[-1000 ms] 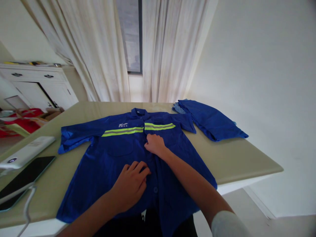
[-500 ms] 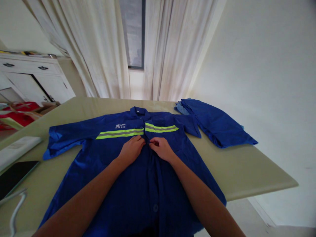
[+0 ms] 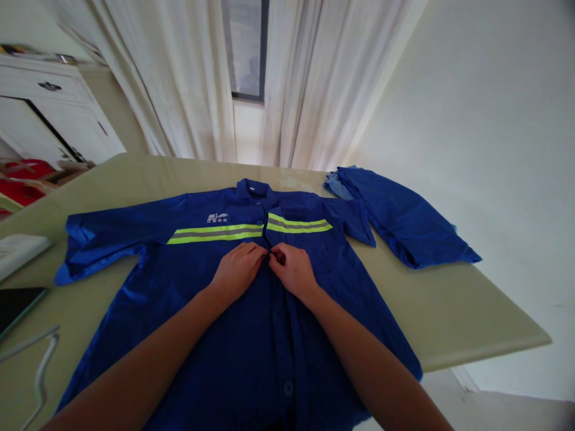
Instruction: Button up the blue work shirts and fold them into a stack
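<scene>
A blue short-sleeved work shirt (image 3: 193,335) lies face up, its collar pointing away from me. Yellow-and-grey reflective strips cross its chest, and white lettering sits above the left strip. Just below the strips, at the front opening, my left hand (image 3: 240,269) pinches the shirt's edge. My right hand (image 3: 294,269) pinches the opposite side of the placket, its fingertips almost touching the left ones. Any button between the fingertips is hidden. Lower on the opening, a button (image 3: 288,388) shows.
Folded blue garments (image 3: 404,218) lie at the table's right. A phone (image 3: 18,305), a white box-like object (image 3: 20,251) and a white cable (image 3: 40,371) are on the left of the table (image 3: 467,317). Behind stand curtains (image 3: 188,78) and a white cabinet (image 3: 67,108).
The view has shifted slightly, so the table and shirt appear a little higher. Both hands stay at the same spot on the placket, with fingertips slightly closer together.
</scene>
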### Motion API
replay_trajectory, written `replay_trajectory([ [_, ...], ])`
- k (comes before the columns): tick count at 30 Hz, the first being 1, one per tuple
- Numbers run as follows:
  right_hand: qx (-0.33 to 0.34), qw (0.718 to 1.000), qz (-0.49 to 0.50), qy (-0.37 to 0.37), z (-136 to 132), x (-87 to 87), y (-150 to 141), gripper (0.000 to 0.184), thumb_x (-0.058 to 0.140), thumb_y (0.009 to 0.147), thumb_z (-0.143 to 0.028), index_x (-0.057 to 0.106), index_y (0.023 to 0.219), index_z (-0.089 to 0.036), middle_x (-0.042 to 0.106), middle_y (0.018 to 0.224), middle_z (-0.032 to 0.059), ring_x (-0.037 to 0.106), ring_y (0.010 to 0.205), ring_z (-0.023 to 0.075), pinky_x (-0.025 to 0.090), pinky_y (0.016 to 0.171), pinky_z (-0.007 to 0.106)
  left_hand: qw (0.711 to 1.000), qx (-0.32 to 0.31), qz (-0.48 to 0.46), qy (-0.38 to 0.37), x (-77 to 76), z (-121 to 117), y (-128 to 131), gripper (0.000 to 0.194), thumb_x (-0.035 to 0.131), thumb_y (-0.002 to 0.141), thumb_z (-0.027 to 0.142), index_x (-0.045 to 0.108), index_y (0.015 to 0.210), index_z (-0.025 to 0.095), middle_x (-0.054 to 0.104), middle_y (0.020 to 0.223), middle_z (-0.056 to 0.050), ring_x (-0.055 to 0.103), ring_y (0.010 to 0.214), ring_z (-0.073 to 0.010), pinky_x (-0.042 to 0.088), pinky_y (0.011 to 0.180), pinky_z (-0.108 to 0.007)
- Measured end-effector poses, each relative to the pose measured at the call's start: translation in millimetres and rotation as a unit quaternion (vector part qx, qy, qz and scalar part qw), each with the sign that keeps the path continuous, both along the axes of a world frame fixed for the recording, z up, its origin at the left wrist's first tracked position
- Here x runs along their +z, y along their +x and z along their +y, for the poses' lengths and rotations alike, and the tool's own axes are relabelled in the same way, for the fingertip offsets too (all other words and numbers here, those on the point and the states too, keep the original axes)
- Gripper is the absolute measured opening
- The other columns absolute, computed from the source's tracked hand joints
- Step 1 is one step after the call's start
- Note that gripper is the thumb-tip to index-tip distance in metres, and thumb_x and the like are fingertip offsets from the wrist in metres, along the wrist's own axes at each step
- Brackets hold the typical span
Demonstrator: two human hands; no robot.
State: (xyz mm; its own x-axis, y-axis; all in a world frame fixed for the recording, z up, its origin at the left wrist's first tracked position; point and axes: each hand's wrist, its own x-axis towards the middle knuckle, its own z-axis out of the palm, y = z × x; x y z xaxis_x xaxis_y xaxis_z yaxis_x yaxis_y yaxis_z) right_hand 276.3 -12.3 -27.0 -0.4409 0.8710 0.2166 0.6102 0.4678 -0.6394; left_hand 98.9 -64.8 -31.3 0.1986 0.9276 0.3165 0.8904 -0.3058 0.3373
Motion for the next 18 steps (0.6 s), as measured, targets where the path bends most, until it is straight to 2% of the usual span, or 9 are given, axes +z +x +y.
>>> replay_trajectory([
  [6, 0.007, 1.0, -0.018, -0.008, 1.2, -1.1, -1.1, 0.015, 0.066, 0.089, -0.021, 0.076, 0.1, -0.022, 0.074, 0.078, -0.0003, 0.064, 0.069, 0.0145, 0.04, 0.066, 0.025, 1.0, 0.01, -0.009, 0.006, 0.5, 0.0, -0.7, 0.024, 0.049, 0.101, 0.024, 0.072, 0.107, 0.022, 0.075, 0.103, -0.008, 0.068, 0.097, -0.0246, 0.052, 0.09, -0.037],
  [15, 0.038, 0.998, 0.055, -0.019, -3.3, 3.5, -1.4, 0.013, 0.064, 0.093, -0.026, 0.075, 0.096, -0.021, 0.072, 0.075, -0.0007, 0.064, 0.067, 0.0146, 0.043, 0.064, 0.024, 0.997, 0.053, -0.047, -0.009, 2.4, -0.8, 1.0, 0.016, 0.054, 0.098, 0.026, 0.068, 0.103, 0.023, 0.074, 0.098, -0.005, 0.069, 0.092, -0.0233, 0.052, 0.083, -0.035],
  [18, 0.053, 0.996, 0.065, -0.013, -1.6, 4.7, -0.2, 0.023, 0.056, 0.098, -0.028, 0.075, 0.088, -0.021, 0.071, 0.074, -0.0003, 0.063, 0.067, 0.0142, 0.043, 0.064, 0.024, 0.998, 0.051, -0.04, -0.013, 1.6, -0.3, 0.3, 0.017, 0.051, 0.099, 0.026, 0.066, 0.105, 0.023, 0.073, 0.097, -0.006, 0.068, 0.092, -0.0241, 0.051, 0.082, -0.036],
])
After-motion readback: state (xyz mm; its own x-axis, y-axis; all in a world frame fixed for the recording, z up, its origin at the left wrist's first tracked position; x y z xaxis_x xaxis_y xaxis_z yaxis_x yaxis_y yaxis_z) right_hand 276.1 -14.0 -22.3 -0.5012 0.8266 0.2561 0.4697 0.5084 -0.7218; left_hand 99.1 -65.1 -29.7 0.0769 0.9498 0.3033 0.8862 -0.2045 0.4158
